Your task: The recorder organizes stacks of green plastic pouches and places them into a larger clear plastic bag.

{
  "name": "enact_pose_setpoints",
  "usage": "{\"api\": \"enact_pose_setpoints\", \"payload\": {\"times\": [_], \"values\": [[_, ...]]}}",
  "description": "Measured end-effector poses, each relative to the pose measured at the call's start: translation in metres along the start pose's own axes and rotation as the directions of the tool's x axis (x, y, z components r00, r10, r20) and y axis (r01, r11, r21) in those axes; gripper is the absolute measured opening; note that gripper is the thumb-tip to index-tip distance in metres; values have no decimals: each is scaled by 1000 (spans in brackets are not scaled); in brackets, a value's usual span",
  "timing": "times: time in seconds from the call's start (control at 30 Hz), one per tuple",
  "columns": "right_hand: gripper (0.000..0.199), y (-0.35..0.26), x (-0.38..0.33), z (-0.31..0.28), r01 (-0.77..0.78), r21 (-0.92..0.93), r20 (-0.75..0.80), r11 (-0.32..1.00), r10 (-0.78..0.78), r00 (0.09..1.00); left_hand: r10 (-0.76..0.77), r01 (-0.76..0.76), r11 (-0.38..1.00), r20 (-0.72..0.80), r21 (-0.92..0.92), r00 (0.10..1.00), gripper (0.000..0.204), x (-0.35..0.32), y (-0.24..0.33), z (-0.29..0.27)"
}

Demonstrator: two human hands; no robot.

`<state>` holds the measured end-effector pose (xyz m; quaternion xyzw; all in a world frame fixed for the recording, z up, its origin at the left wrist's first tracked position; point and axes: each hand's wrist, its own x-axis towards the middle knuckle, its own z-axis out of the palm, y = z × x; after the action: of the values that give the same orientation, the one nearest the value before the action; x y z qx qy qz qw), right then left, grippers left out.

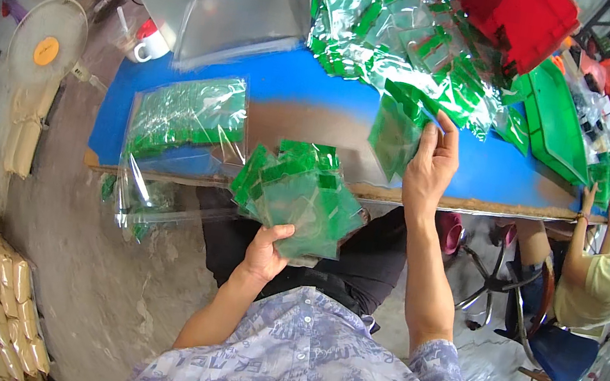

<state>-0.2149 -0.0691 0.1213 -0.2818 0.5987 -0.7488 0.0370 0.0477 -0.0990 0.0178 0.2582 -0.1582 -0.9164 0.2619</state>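
My left hand (266,252) is closed on a fanned stack of small green-and-clear plastic bags (299,201), held over my lap at the table's near edge. The thumb lies on top of the stack and the other fingers are hidden beneath it. Further right, my right hand (434,156) pinches a green-and-clear plastic bag (396,131) by its right side, above the blue tabletop. Beyond it spreads a large heap of similar bags (400,31). To the left lies a big clear bag (189,118) packed with rows of green bags, its open end hanging over the edge.
The blue table (282,77) has a worn brown patch. At the back stand a translucent bin (230,6) and a red crate (516,21); a green tray (555,125) sits right. A white mug (151,45) is at left. A co-worker (594,289) handles green bags at far right.
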Motion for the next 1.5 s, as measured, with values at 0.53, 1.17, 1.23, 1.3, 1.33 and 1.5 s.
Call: {"api": "enact_pose_setpoints", "payload": {"times": [0.53,1.17,1.23,1.3,1.33,1.5], "values": [[21,-28,-17,18,-533,200,364,822,443,820,-25,25,999,-21,-28,999,73,-7,1,12],[27,23,-50,17,-235,-195,389,952,295,873,31,-20,985,-62,170,998,44,-6,6,33],[26,20,-48,17,-196,-217,400,956,270,876,30,-21,987,-57,160,998,45,-6,5,32],[26,21,-43,14,-153,-242,403,958,243,882,34,-27,992,-54,126,998,46,-6,7,37],[26,24,-41,11,-132,-230,347,964,208,915,31,-24,992,-50,126,998,46,-4,6,36],[22,8,-5,-4,-5,-343,100,939,42,994,40,-36,995,-44,97,998,42,-3,3,30]]}}
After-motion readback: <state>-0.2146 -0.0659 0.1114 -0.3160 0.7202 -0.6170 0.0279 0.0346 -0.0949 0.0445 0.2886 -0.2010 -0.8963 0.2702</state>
